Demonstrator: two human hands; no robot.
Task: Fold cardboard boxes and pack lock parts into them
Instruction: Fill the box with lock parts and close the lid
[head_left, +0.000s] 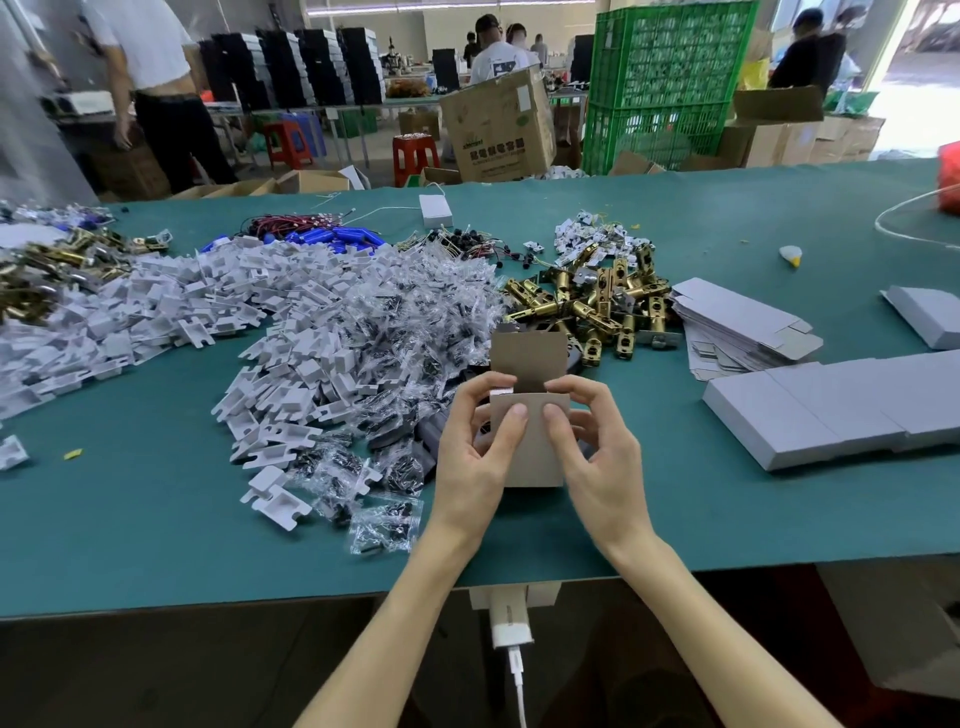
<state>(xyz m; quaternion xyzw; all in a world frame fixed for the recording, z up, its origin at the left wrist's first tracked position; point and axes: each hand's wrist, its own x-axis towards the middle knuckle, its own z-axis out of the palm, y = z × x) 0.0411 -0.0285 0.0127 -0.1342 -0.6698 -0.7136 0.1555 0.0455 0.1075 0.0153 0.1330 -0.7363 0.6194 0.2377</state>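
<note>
Left hand (483, 447) and right hand (592, 447) both gripping small brown cardboard box (530, 447), thumbs pressing its front, top flap standing open, above near edge of green tabletop (156, 519); brass latch pile (592, 306) lying behind.

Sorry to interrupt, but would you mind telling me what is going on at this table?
A person is folding a small cardboard box, gripping it with the left hand and right hand above the table. Its top flap stands open. Behind lie heaps of white plastic pieces, bagged small parts and brass latches; flat boxes are stacked to the right.
</note>
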